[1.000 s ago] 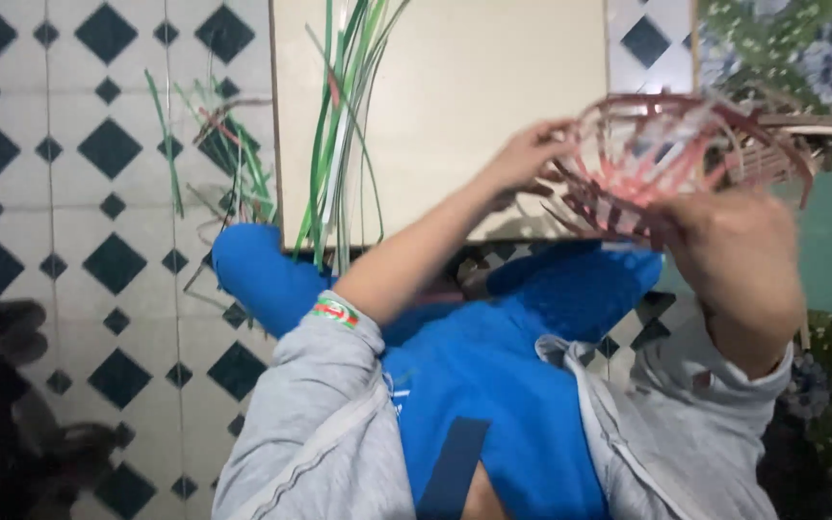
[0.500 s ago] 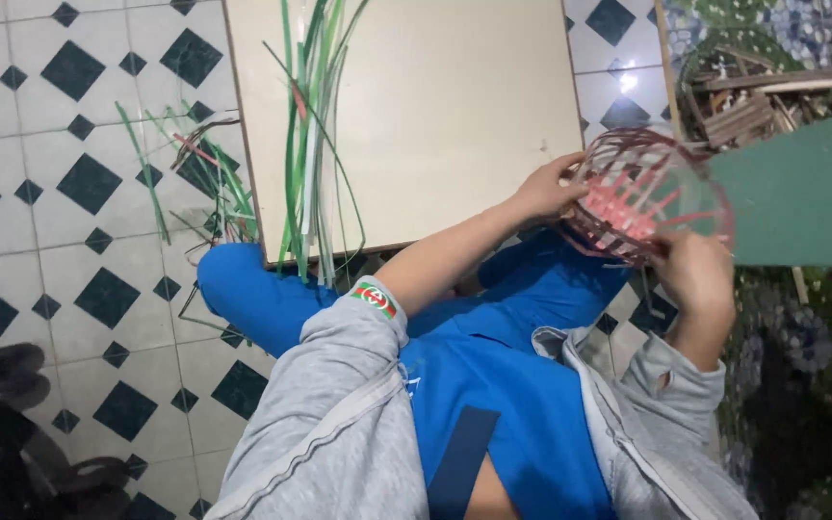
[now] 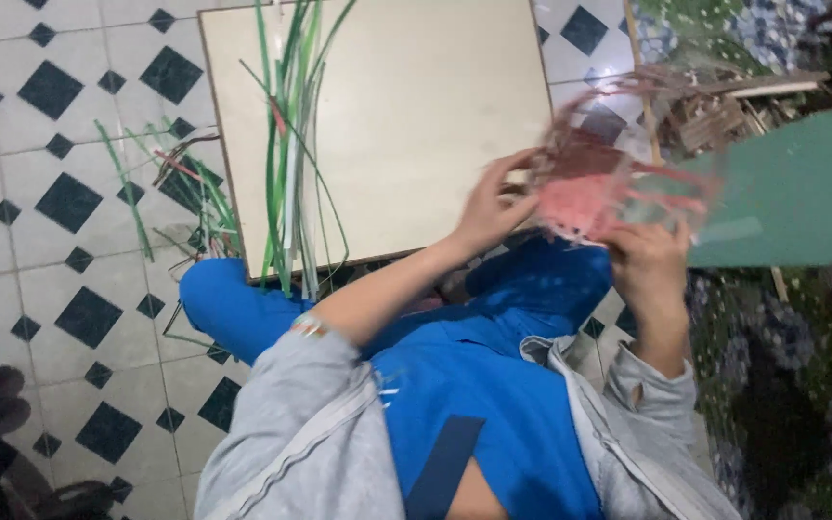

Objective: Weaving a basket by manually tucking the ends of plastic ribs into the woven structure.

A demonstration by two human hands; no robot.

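Holding a half-woven basket of pink and dark-red plastic strips (image 3: pixel 597 188) up in both hands, above the blue-clad lap (image 3: pixel 493 385) and just off the near right corner of a pale beige square board (image 3: pixel 406 116) lying on the floor. Left hand (image 3: pixel 495 207) curled on the basket's left edge, fingers bent over the rim, thumb underneath, pinching the weave. Right hand (image 3: pixel 649 260) gripping from below at the right side, fingers closed round the lower edge. Basket blurred by motion; roundish and shallow, tilted rather than level, though which way the mouth faces cannot be told; long axis roughly left to right across the view. Solid pink patch at the centre, darker red bands around it, loose pale and clear strip ends fanning out to the right and upward over the green surface (image 3: pixel 801 193). Exact weave pattern too smeared to read.

Lying lengthwise on the board, a bundle of long green and white plastic strips (image 3: pixel 291 144), running from the far edge toward the lap, ends hanging over the near edge. More green and red strips (image 3: pixel 180 183) scattered on the white tiled floor with black diamonds (image 3: pixel 50 144), left of the board. Grey jacket sleeves (image 3: pixel 300 424) on both arms. Heap of wooden sticks (image 3: pixel 715 111) beyond the basket, upper right.
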